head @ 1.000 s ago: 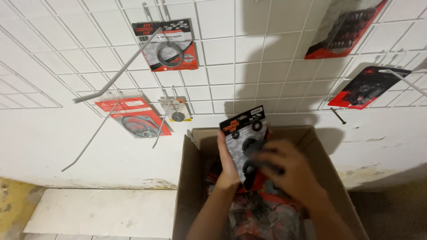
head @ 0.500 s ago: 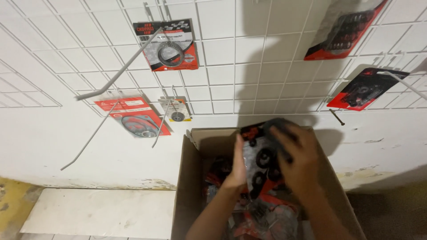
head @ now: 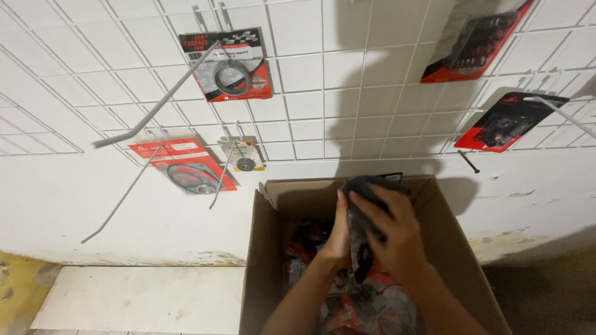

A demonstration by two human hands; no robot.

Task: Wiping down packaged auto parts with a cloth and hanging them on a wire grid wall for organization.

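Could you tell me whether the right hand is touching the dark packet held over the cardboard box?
Touching: the head view shows the right hand with its fingers wrapped over the dark packet.

Long bare metal hooks (head: 155, 111) jut from the white wire grid panel (head: 310, 93) (several carry red-and-black carded packets (head: 231, 65)), barring the left approach. The brown cardboard box (head: 267, 260) stays open on top, its walls hemming in both sides.

Two bare forearms reach up and forward from the bottom edge, close together. The left hand (head: 338, 232) stands edge-on with fingers pointing upward. The right hand (head: 392, 232) curls inward toward it, back facing the camera.
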